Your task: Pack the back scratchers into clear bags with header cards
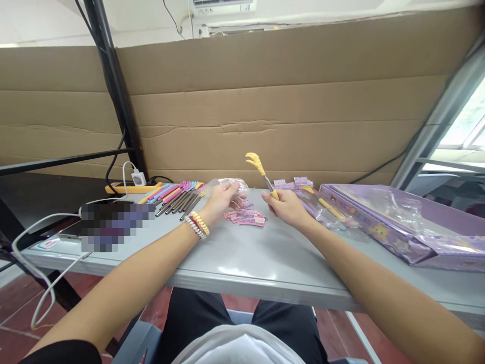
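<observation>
My right hand [287, 206] is closed around the yellow handle of a back scratcher [257, 164]. Its metal rod slants up to the left and ends in a yellow claw-shaped head. A clear plastic bag [238, 184] is pinched in my left hand [223, 201], which wears beaded bracelets; part of the bag is hidden behind the fingers. Small pink and purple printed cards [248, 218] lie in a loose pile on the table between and below my hands. Left of my left hand, several back scratchers [182, 197] with coloured handles and metal rods lie side by side.
An open purple box [379, 233] with clear plastic in it stands on the right. Beside it lie bagged back scratchers [333, 210] and more cards [301, 181]. A yellow power strip [142, 188] with a white plug and cables sits back left, before the cardboard wall [265, 106].
</observation>
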The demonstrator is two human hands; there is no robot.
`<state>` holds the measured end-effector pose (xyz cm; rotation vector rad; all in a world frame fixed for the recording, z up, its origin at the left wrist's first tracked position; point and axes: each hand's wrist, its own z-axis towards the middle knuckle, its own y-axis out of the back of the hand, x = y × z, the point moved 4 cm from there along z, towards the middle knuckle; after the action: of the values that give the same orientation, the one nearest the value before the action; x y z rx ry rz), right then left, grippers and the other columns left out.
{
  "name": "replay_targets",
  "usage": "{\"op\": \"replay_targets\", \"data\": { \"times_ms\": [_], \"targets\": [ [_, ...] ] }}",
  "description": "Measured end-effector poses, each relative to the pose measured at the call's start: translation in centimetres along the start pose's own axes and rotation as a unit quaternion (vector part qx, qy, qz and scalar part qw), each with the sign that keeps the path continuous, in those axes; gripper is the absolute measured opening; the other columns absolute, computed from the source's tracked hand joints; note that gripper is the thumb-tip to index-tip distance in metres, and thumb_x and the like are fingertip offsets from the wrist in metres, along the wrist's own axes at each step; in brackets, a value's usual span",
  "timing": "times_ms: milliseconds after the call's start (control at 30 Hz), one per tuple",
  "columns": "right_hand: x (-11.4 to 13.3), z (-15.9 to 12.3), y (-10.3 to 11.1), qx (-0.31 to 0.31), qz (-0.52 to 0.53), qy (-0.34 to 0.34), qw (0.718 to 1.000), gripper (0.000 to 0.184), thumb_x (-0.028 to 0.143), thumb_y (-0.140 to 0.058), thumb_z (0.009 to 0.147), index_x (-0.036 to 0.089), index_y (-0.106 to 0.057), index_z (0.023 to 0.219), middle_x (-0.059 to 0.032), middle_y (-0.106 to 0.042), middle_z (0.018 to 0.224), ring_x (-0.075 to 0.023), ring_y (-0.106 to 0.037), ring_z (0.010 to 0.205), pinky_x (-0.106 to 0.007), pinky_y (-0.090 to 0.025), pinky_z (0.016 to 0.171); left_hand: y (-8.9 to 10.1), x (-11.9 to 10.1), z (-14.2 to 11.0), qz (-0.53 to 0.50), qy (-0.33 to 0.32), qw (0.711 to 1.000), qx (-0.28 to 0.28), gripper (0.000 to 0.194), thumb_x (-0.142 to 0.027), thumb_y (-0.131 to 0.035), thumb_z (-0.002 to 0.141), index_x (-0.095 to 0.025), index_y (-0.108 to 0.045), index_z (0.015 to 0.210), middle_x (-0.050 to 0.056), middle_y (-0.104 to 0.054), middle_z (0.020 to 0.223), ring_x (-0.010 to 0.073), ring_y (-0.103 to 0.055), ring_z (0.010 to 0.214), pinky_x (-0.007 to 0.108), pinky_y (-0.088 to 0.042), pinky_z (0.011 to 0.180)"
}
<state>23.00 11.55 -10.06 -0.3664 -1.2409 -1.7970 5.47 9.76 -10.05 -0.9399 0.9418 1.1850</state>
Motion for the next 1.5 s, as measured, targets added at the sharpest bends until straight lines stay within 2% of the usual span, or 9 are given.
{"op": "replay_targets", "data": {
  "times_ms": [133, 233, 500, 700, 833, 967, 1100, 1200, 1500],
  "targets": [
    [1.3, -1.1, -1.4, 0.110, 0.165, -0.016, 0.980, 0.052, 0.068, -0.053, 0.068, 0.017, -0.048, 0.059, -0.0006, -0.052, 0.049, -0.0073, -0.038, 0.037, -0.022, -0.026, 0.036, -1.9, 0.4, -0.9, 0.049, 0.007, 0.996, 0.078, 0.035, -0.049, -0.057, 0.078, -0.016, -0.051, 0.075, -0.001, -0.054, 0.063, 0.0077, -0.051, 0.051, 0.019, -0.038, 0.045],
    [1.8, -1.5, -1.7, 0.132, 0.215, -0.010, 0.968, 0.058, 0.074, -0.051, 0.065, 0.018, -0.046, 0.055, -0.0003, -0.051, 0.045, -0.0061, -0.035, 0.033, -0.022, -0.025, 0.033, -2.3, 0.3, -1.0, 0.086, -0.020, 0.991, 0.100, 0.037, -0.051, -0.055, 0.079, -0.016, -0.049, 0.070, -0.004, -0.046, 0.058, 0.0063, -0.043, 0.049, 0.019, -0.035, 0.045],
    [1.3, -0.9, -0.8, 0.037, 0.310, -0.044, 0.949, 0.052, 0.042, -0.075, 0.057, 0.020, -0.029, 0.048, -0.0002, -0.051, 0.046, -0.0077, -0.043, 0.038, -0.020, -0.025, 0.033, -2.0, 0.2, -1.0, 0.213, -0.105, 0.964, 0.121, 0.035, -0.048, -0.048, 0.083, -0.016, -0.057, 0.073, -0.004, -0.042, 0.056, 0.0082, -0.038, 0.051, 0.021, -0.032, 0.048],
    [2.0, -1.5, -1.3, 0.095, 0.284, -0.033, 0.953, 0.050, 0.035, -0.075, 0.057, 0.021, -0.027, 0.052, 0.0015, -0.051, 0.049, -0.0090, -0.048, 0.041, -0.019, -0.026, 0.034, -1.3, -0.4, -1.0, 0.260, -0.149, 0.954, 0.033, 0.031, -0.044, -0.048, 0.083, -0.017, -0.057, 0.071, -0.003, -0.048, 0.056, 0.0098, -0.044, 0.054, 0.022, -0.036, 0.052],
    [1.6, -1.0, -0.7, 0.031, 0.292, -0.011, 0.956, 0.044, 0.030, -0.071, 0.059, 0.020, -0.028, 0.054, 0.0001, -0.055, 0.059, -0.0076, -0.048, 0.045, -0.019, -0.030, 0.037, -0.8, 0.0, -0.6, 0.242, -0.132, 0.961, 0.010, 0.037, -0.046, -0.044, 0.085, -0.016, -0.054, 0.065, -0.003, -0.047, 0.055, 0.0094, -0.045, 0.052, 0.023, -0.037, 0.051],
    [0.8, -0.5, -0.3, -0.010, 0.289, -0.004, 0.957, 0.035, 0.021, -0.063, 0.059, 0.020, -0.028, 0.052, 0.0014, -0.050, 0.058, -0.0093, -0.051, 0.050, -0.020, -0.031, 0.039, -0.5, -0.1, -0.4, 0.234, -0.160, 0.959, -0.011, 0.035, -0.046, -0.046, 0.085, -0.015, -0.063, 0.082, 0.003, -0.061, 0.074, 0.0130, -0.055, 0.067, 0.025, -0.044, 0.060],
    [0.9, -0.6, -0.4, 0.005, 0.291, 0.016, 0.956, 0.029, 0.016, -0.054, 0.057, 0.020, -0.026, 0.050, 0.0040, -0.044, 0.053, -0.0061, -0.041, 0.044, -0.020, -0.028, 0.039, -0.3, -0.8, -0.5, 0.282, -0.225, 0.932, -0.038, 0.032, -0.039, -0.048, 0.086, -0.016, -0.064, 0.103, 0.008, -0.065, 0.107, 0.0187, -0.057, 0.099, 0.031, -0.047, 0.082],
    [0.9, -0.7, -0.4, -0.004, 0.285, 0.036, 0.958, 0.027, 0.015, -0.051, 0.056, 0.021, -0.025, 0.049, 0.0057, -0.038, 0.048, -0.0047, -0.032, 0.042, -0.020, -0.024, 0.039, -0.3, -1.5, -0.8, 0.338, -0.282, 0.897, -0.046, 0.030, -0.036, -0.048, 0.087, -0.017, -0.065, 0.103, 0.007, -0.062, 0.117, 0.0203, -0.052, 0.114, 0.036, -0.040, 0.098],
    [-0.3, -0.1, 1.2, -0.086, 0.249, 0.055, 0.963, 0.026, 0.014, -0.050, 0.054, 0.021, -0.027, 0.045, 0.0067, -0.031, 0.041, -0.0054, -0.028, 0.042, -0.022, -0.021, 0.040, -0.8, -1.5, -1.6, 0.443, -0.295, 0.847, -0.007, 0.037, -0.038, -0.044, 0.089, -0.017, -0.060, 0.115, 0.007, -0.063, 0.116, 0.0206, -0.054, 0.111, 0.039, -0.041, 0.099]
  ]
}}
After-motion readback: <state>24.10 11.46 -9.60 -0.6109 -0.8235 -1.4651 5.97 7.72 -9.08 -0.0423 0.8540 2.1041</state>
